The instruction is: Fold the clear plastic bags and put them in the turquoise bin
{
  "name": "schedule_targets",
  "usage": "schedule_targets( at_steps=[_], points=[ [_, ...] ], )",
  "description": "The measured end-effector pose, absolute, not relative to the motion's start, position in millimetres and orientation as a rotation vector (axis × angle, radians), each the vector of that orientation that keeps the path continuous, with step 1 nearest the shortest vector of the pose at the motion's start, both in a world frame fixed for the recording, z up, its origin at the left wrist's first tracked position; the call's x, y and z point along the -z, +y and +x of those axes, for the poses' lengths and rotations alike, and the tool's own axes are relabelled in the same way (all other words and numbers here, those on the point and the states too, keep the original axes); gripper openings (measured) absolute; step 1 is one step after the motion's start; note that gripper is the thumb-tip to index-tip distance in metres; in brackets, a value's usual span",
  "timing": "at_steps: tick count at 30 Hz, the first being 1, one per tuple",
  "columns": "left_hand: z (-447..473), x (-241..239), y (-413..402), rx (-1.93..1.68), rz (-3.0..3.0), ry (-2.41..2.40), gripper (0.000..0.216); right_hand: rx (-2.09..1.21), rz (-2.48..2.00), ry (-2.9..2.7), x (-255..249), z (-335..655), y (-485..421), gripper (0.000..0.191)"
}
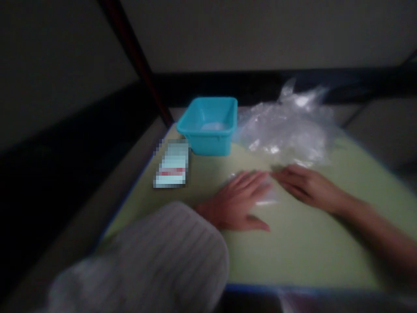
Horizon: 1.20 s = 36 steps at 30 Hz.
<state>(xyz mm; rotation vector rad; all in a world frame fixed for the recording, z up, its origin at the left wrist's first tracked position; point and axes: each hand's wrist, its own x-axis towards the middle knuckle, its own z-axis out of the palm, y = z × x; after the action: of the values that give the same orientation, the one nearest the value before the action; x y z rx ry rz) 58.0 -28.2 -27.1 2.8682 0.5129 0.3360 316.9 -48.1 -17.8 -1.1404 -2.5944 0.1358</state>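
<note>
My left hand (239, 200) lies flat on the pale green table (302, 248), fingers stretched out and pressing on a thin clear plastic sheet or bag (265, 198). My right hand (306, 184) rests beside it, fingers extended and flat, fingertips touching the same clear plastic. The two hands nearly meet at their fingertips. The picture is dim and blurred. A grey ribbed sleeve (156, 261) covers my left arm; the right forearm is bare.
A turquoise plastic tub (208, 126) stands at the table's far side. A heap of crumpled clear plastic bags (289, 126) lies to its right. A small pixelated card or packet (172, 165) lies by the left edge. A dark red pole (137, 56) rises behind.
</note>
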Motion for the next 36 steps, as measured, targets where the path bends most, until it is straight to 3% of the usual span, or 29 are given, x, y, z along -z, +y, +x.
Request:
schedule_targets(
  at_steps=[14, 22, 36],
  points=[
    [59, 29, -29, -0.298, 2.836, 0.555, 0.079, -0.043, -1.238, -2.55, 19, 296, -55, 0.053],
    [62, 32, -29, -0.349, 2.889, 0.536, 0.079, -0.06, -1.229, -2.563, 36, 270, -68, 0.072],
    [59, 29, -30, -0.301, 2.906, 0.605, 0.085, 0.076, -1.354, -2.591, 43, 268, -69, 0.075]
  ],
)
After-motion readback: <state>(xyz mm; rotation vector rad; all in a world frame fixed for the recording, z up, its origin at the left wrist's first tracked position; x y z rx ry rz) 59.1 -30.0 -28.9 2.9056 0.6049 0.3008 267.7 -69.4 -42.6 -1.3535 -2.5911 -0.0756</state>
